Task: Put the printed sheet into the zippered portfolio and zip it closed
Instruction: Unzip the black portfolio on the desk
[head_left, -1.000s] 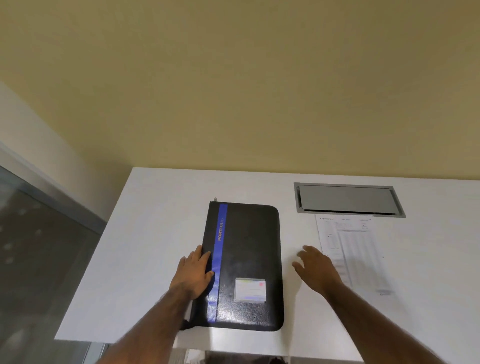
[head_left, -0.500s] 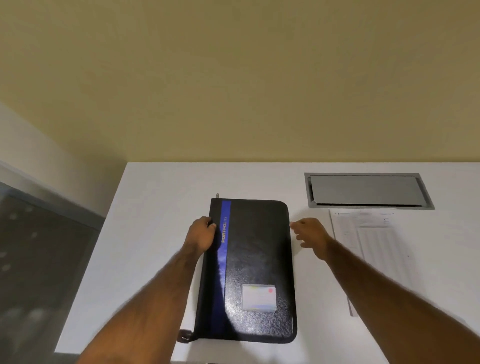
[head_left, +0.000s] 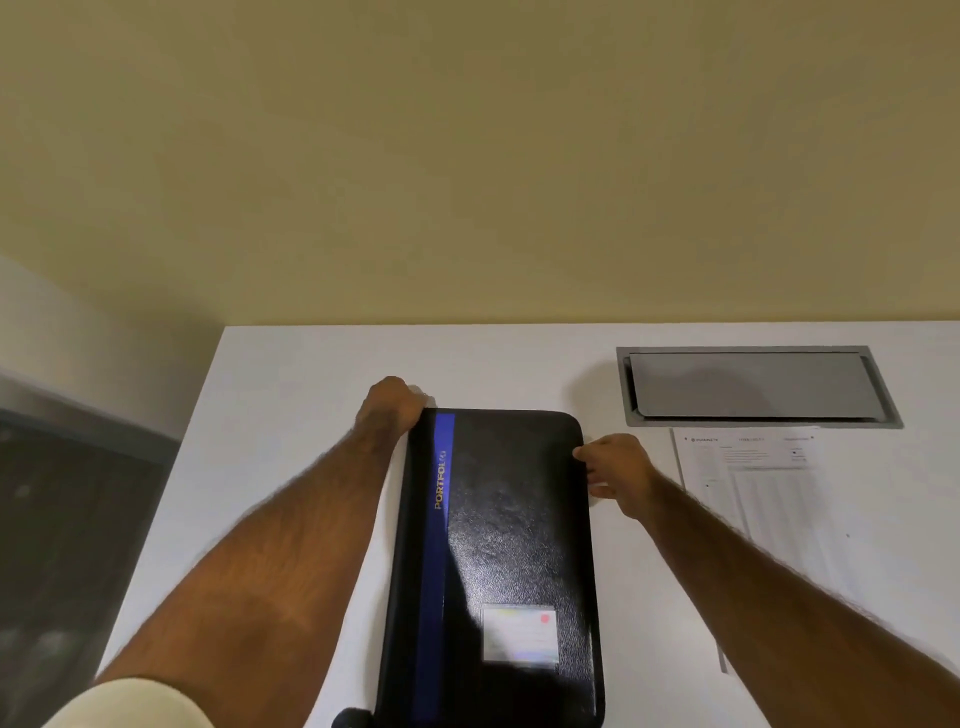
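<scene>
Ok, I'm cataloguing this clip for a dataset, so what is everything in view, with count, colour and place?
portfolio: one, black with a blue stripe, closed, flat mid-table.
card pocket: one, pale, on the portfolio's cover, near right.
printed sheet: one, white, flat on the table right of the portfolio, partly under the right forearm.
hatch: one, grey metal, set in the table beyond the sheet.
table: one, white, against the wall.
wall: one, yellowish, behind the table.
sleeve: one, cream, lower left.
left grip: one, bare hand, curled over the portfolio's far left corner.
right grip: one, bare hand, holding the portfolio's right edge near its far corner.
</scene>
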